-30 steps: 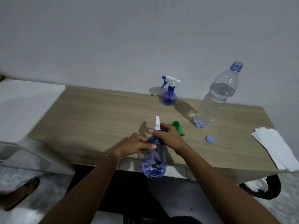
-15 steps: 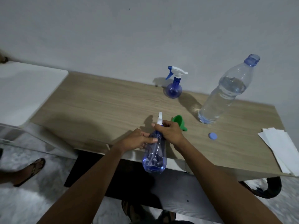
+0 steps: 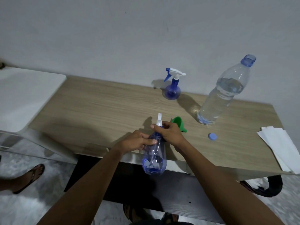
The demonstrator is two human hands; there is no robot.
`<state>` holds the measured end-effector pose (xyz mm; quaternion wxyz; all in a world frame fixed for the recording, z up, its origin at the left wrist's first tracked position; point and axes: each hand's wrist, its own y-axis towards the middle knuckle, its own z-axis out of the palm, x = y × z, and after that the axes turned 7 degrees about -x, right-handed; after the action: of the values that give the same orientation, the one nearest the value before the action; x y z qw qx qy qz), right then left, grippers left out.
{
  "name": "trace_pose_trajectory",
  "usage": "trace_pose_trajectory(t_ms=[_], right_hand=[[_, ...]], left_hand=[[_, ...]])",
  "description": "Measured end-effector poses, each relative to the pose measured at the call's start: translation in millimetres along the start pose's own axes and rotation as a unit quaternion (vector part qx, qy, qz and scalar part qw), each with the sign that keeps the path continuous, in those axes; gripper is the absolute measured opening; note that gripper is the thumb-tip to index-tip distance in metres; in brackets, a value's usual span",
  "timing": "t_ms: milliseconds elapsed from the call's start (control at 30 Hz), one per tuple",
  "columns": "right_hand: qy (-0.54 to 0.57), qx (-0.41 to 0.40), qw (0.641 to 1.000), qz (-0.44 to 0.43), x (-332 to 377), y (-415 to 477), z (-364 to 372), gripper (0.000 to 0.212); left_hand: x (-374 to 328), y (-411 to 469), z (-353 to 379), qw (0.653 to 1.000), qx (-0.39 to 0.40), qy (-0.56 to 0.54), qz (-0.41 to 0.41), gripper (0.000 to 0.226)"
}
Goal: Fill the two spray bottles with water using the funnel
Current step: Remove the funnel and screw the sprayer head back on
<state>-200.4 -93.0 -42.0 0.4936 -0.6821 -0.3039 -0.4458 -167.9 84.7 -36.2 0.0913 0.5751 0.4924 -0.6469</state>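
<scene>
Seemingly unscrewing the head of the near sprayer (image 3: 154,159), both hands on it.
Left hand (image 3: 138,141) grips its shoulder; right hand (image 3: 168,133) pinches the white collar. It is held over the table's (image 3: 97,108) front edge, long axis running away from the person, nozzle tipped toward the wall. Funnel (image 3: 178,123) lies just behind the right hand, the nearer one; the water bottle (image 3: 222,96) stands uncapped farther right.

Light wood-grain tabletop (image 3: 100,111): small blue round spray bottle (image 3: 172,91), rear; clear uncapped plastic water bottle (image 3: 222,95); green plastic funnel (image 3: 178,123); round blue cap (image 3: 212,136); white paper sheets (image 3: 282,146), right edge.
</scene>
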Motion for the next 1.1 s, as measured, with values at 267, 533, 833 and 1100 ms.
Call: trace_pose_trajectory(t_ms=[267, 533, 833, 1100], right_hand=[[-0.014, 0.022, 1.0, -0.008, 9.4, 3.8, -0.9, 0.042], [0.016, -0.046, 0.995, -0.088, 47.8, 37.1, -1.4, 0.038], [0.038, -0.062, 0.98, -0.185, 107.5, 78.2, -2.4, 0.015], [0.017, -0.276, 0.951, -0.136, 90.1, 126.4, -21.0, 0.019]], left_hand=[[-12.2, 1.6, -9.2, 1.0, 0.003, 0.023, 0.01, 0.025], [-50.0, 22.9, -33.7, 0.997, -0.031, 0.017, 0.072, 0.027], [-102.2, 83.8, -52.9, 0.974, -0.153, 0.048, 0.161, 0.047], [-119.2, 147.3, -50.6, 0.924, -0.338, 0.047, 0.173, 0.031]])
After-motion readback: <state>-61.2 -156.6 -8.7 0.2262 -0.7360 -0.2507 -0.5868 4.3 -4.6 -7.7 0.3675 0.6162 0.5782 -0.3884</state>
